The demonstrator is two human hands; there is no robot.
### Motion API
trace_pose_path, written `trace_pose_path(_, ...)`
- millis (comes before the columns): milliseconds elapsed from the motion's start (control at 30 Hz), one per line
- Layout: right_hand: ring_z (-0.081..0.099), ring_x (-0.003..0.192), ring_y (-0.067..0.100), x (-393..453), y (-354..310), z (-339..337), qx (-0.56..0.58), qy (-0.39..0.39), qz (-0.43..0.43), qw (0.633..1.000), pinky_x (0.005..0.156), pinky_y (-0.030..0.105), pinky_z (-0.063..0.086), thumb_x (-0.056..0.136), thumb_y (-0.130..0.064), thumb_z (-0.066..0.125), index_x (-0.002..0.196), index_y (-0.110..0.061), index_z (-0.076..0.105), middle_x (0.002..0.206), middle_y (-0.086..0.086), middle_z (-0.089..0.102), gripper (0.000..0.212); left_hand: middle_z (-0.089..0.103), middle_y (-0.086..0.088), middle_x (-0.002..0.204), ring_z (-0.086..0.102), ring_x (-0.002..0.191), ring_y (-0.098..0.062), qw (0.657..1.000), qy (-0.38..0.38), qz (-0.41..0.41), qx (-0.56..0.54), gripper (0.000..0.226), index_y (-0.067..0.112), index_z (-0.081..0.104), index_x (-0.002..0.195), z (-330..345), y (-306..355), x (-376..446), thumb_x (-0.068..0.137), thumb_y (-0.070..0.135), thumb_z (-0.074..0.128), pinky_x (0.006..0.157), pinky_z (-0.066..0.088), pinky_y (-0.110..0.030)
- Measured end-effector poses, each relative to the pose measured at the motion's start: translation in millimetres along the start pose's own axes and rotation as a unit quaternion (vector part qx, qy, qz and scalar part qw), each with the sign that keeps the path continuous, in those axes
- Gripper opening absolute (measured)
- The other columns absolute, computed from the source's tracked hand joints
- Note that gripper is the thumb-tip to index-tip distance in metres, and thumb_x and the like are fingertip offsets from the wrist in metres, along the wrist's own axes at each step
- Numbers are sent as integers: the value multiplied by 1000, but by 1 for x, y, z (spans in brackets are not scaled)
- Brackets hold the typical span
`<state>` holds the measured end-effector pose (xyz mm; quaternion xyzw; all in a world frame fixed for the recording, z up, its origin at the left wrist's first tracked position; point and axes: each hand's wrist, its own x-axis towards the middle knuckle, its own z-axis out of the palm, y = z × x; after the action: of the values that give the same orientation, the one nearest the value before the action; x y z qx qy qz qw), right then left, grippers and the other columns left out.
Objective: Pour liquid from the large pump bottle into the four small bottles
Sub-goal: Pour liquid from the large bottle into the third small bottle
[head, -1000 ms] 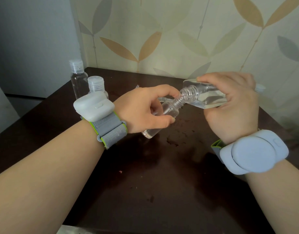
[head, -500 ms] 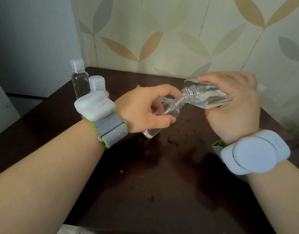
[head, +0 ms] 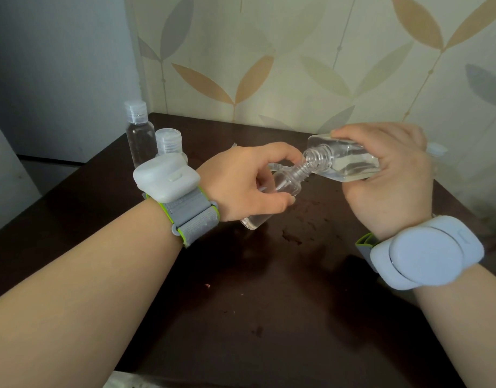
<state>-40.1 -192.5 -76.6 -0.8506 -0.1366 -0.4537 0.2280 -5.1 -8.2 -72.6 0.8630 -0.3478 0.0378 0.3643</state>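
My right hand (head: 392, 177) grips the large clear bottle (head: 345, 162), tipped on its side with its open threaded neck pointing left and down. Clear liquid lies along its lower wall. My left hand (head: 241, 183) holds a small uncapped clear bottle (head: 280, 186), tilted with its mouth up against the large bottle's neck; some liquid sits in its bottom end. Two more small clear bottles stand capped at the table's back left: a taller one (head: 139, 135) and a second one (head: 168, 142) partly hidden behind my left wrist device.
The dark wooden table (head: 255, 303) has wet spots and droplets under the bottles. Leaf-patterned wallpaper rises right behind the table. A white cap-like object (head: 437, 149) peeks out behind my right hand. Both wrists carry strapped devices.
Both hands hold almost still with the two bottle necks together; only a slight shift of the view is visible.
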Motion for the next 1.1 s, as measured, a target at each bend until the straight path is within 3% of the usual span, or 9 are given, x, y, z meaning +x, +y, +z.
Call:
trace_pose_path(200,49,96,38,5,-2,0,-1,6,-7,1000,87,68,33,60,15,60,95,-12,69,89,1,62,45,59,7,58,43,48,-3,1000,15,0,-9,38,40,52,105,-4,0,0,74,28,69,61,38,-22)
trace_pose_path(333,50,94,38,5,-4,2,20,10,-2,1000,85,66,37,62,11,59,95,-12,69,87,-7,51,42,55,10,54,44,47,-1,1000,20,3,-6,36,45,46,96,-4,-1,0,73,29,69,60,39,-22)
trace_pose_path(667,49,93,38,5,-4,6,24,-3,8,1000,86,62,37,53,19,52,96,-11,69,87,-5,52,55,53,14,47,44,47,-1,1000,14,-9,11,34,47,43,93,-4,0,0,70,35,64,59,38,-21)
trace_pose_path(1100,47,98,39,1,-3,2,11,1,13,1000,89,68,32,57,16,55,97,-10,69,93,10,65,49,57,11,55,44,48,0,1000,13,5,1,40,51,41,89,-3,1,0,74,28,70,59,37,-21)
